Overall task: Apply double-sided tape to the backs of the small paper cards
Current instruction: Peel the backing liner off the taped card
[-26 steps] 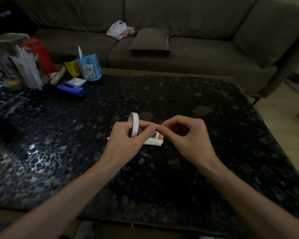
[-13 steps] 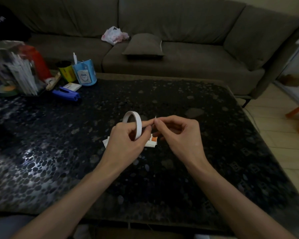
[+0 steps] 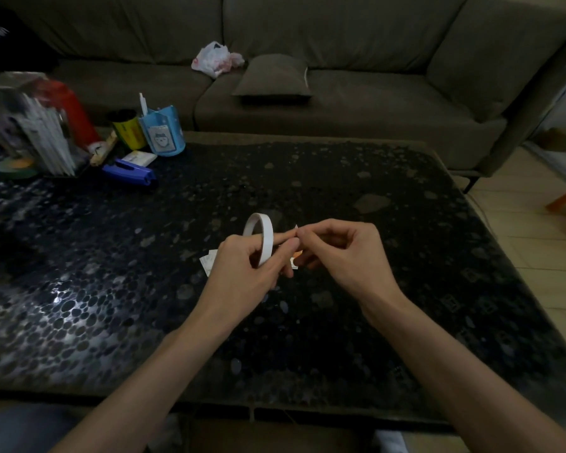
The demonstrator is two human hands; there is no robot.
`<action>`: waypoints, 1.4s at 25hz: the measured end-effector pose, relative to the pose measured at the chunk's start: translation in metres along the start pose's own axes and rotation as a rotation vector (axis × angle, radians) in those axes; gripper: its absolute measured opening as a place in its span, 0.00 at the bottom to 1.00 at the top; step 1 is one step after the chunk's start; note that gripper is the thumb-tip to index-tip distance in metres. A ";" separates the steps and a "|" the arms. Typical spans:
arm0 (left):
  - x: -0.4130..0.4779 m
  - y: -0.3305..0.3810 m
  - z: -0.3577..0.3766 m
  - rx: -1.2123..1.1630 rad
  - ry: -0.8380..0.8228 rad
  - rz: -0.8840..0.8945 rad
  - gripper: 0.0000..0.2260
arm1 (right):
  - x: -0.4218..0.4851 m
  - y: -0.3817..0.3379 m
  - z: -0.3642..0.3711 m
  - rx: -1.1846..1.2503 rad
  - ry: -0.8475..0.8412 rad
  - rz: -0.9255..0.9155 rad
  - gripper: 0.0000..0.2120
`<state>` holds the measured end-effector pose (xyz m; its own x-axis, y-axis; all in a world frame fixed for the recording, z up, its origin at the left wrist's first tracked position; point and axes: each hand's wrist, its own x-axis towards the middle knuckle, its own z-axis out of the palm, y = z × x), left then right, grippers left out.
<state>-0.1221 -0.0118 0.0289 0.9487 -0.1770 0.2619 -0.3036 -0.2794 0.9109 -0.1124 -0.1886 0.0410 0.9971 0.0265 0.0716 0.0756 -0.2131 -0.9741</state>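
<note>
- I see a dark pebbled tabletop.
- The left hand grips a white tape roll over the tabletop's middle.
- The right hand pinches the tape's loose end.
- Small paper cards lie beneath both hands.

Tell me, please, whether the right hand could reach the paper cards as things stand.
Probably yes: the paper cards lie close beneath the right hand, though it pinches the tape end and would have to release first.
</note>
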 end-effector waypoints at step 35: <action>0.005 0.001 0.004 -0.789 -0.128 -0.404 0.15 | 0.010 -0.001 -0.010 -0.014 -0.062 -0.073 0.12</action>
<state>-0.1175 -0.0165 0.0298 0.9386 -0.3232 -0.1207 0.2452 0.3788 0.8924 -0.1024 -0.1981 0.0450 0.9864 0.1031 0.1280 0.1483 -0.2224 -0.9636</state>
